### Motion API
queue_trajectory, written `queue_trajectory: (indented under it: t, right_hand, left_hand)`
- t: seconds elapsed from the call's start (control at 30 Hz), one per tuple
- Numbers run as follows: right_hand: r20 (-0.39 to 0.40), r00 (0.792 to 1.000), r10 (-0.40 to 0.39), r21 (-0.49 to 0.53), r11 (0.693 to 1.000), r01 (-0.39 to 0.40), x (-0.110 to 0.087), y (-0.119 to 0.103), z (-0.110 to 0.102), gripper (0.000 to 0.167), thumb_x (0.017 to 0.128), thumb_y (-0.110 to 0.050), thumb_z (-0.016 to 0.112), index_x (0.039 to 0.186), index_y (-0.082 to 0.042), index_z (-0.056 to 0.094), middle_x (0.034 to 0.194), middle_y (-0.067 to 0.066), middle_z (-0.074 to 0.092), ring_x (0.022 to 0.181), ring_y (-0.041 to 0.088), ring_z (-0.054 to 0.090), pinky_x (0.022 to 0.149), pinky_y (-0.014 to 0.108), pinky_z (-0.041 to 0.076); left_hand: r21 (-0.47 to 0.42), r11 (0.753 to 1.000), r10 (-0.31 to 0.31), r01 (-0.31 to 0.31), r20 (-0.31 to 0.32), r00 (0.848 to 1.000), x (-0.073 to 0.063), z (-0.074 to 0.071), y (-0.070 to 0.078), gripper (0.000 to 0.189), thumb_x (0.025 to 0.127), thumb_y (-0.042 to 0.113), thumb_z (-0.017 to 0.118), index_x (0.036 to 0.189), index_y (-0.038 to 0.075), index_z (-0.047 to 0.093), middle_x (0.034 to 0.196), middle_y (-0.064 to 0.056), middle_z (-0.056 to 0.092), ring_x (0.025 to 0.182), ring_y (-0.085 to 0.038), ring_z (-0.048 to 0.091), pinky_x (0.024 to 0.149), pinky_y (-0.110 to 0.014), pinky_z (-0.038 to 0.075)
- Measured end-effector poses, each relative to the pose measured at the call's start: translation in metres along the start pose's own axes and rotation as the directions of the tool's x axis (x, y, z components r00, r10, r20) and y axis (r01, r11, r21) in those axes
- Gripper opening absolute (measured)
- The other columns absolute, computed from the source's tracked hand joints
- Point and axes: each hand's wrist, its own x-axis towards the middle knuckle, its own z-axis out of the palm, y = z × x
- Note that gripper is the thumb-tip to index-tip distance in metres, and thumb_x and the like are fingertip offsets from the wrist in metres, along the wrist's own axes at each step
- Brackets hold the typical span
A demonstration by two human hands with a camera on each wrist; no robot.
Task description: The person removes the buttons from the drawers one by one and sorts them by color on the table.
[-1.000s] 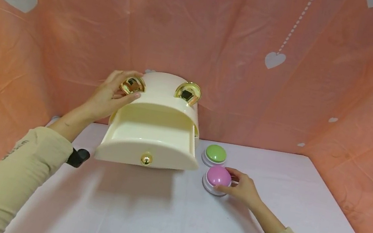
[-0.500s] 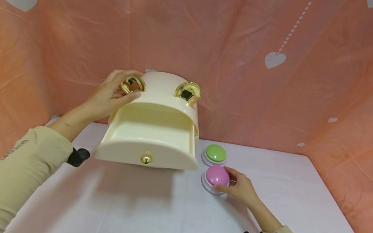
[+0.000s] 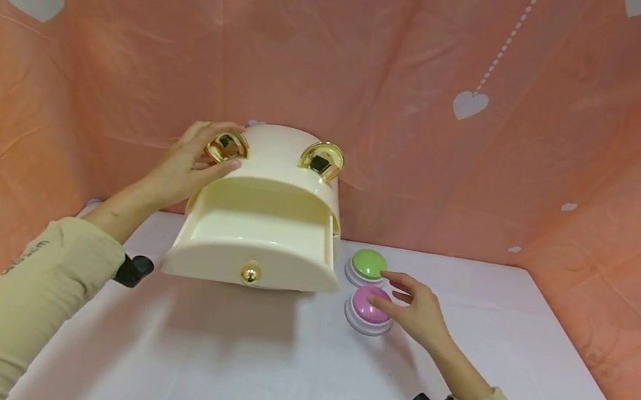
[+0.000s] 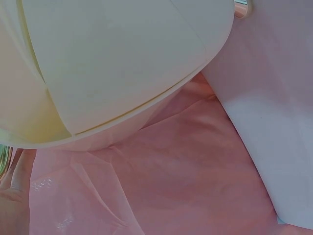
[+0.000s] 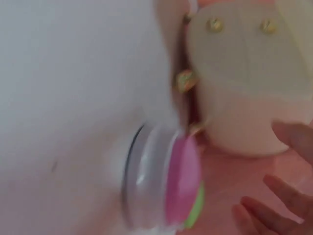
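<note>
A cream storage box (image 3: 279, 157) with two gold ears stands at the back of the table, its drawer (image 3: 253, 263) pulled out and nothing visible inside. My left hand (image 3: 188, 162) grips the left gold ear (image 3: 228, 146) between thumb and fingers; in the left wrist view only part of that hand (image 4: 17, 196) shows. A pink push button (image 3: 369, 307) with a white base sits right of the drawer, just in front of a green push button (image 3: 368, 264). Over the pink one hovers my right hand (image 3: 420, 310), fingers spread, apart from it in the right wrist view.
A white cloth covers the table (image 3: 262, 383). Behind and on both sides hangs a pink curtain (image 3: 409, 137) with heart prints. A gold knob (image 3: 251, 273) sticks out from the drawer front.
My right hand has let go of the pink push button and lifted slightly away, its fingers spreading. The button shifted a little to the left beforehand. My left hand and the box have not moved.
</note>
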Motion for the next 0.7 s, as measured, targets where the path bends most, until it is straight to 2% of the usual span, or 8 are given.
queue_trajectory:
  t: [0.07,0.13,0.23,0.37,0.57,0.63,0.7]
  right_hand:
    - [-0.069,0.997,-0.037,0.049,0.998,0.040,-0.003,-0.010,0.002,0.049,0.084,-0.026,0.074,0.125,-0.005,0.060,0.129,0.018,0.059,0.117,0.038,0.057,0.096,0.048,0.048]
    - [-0.162,0.983,-0.087,0.104,0.989,0.105,-0.005,-0.020,0.006,0.042,0.083,-0.020,0.075,0.121,-0.005,0.063,0.126,0.015,0.062,0.116,0.032,0.058,0.095,0.043,0.049]
    - [-0.299,0.940,-0.165,0.192,0.954,0.229,-0.010,-0.038,0.011,0.035,0.082,-0.010,0.076,0.114,-0.003,0.066,0.118,0.011,0.064,0.112,0.020,0.057,0.092,0.029,0.051]
    - [-0.426,0.872,-0.240,0.296,0.874,0.385,-0.014,-0.058,0.018,0.028,0.080,0.000,0.075,0.106,0.003,0.066,0.112,0.012,0.061,0.104,0.011,0.056,0.084,0.017,0.050]
    - [-0.560,0.750,-0.353,0.315,0.746,0.586,-0.018,-0.079,0.029,0.027,0.078,0.012,0.069,0.104,0.010,0.062,0.107,0.006,0.055,0.094,0.013,0.059,0.077,0.018,0.050]
    - [-0.595,0.696,-0.403,0.312,0.682,0.662,-0.018,-0.085,0.033,0.027,0.077,0.014,0.067,0.103,0.012,0.060,0.104,0.006,0.054,0.090,0.014,0.059,0.076,0.018,0.050]
    - [-0.630,0.631,-0.453,0.301,0.606,0.736,-0.017,-0.091,0.038,0.026,0.076,0.015,0.066,0.101,0.015,0.058,0.102,0.006,0.055,0.087,0.014,0.059,0.075,0.019,0.050]
  left_hand:
    - [0.003,1.000,0.000,0.000,0.001,1.000,0.000,0.000,0.000,0.050,0.095,0.019,0.060,0.142,0.021,0.041,0.140,-0.019,0.032,0.126,-0.038,0.042,0.102,-0.054,0.040]
    - [0.005,1.000,0.000,0.000,0.000,1.000,0.000,0.000,0.000,0.050,0.095,0.019,0.060,0.142,0.021,0.041,0.140,-0.019,0.032,0.126,-0.038,0.042,0.103,-0.054,0.040]
    - [0.003,1.000,-0.001,0.001,-0.001,1.000,0.000,0.000,0.000,0.050,0.095,0.019,0.060,0.142,0.021,0.040,0.140,-0.019,0.031,0.125,-0.039,0.043,0.103,-0.054,0.040]
    - [0.005,1.000,-0.001,0.001,-0.002,1.000,-0.001,0.001,0.001,0.050,0.095,0.019,0.060,0.142,0.021,0.040,0.140,-0.019,0.031,0.124,-0.040,0.044,0.103,-0.054,0.040]
    - [-0.001,1.000,0.005,-0.005,-0.003,1.000,0.001,0.003,0.002,0.050,0.095,0.019,0.060,0.141,0.021,0.041,0.139,-0.020,0.031,0.124,-0.039,0.045,0.102,-0.052,0.041]
    - [-0.006,1.000,0.006,-0.006,-0.006,1.000,0.001,0.003,0.002,0.050,0.095,0.018,0.060,0.141,0.021,0.041,0.138,-0.020,0.031,0.123,-0.039,0.045,0.102,-0.052,0.041]
    - [-0.010,1.000,0.006,-0.006,-0.006,1.000,0.002,0.002,0.002,0.050,0.095,0.018,0.060,0.141,0.020,0.041,0.139,-0.020,0.031,0.123,-0.039,0.046,0.102,-0.052,0.041]
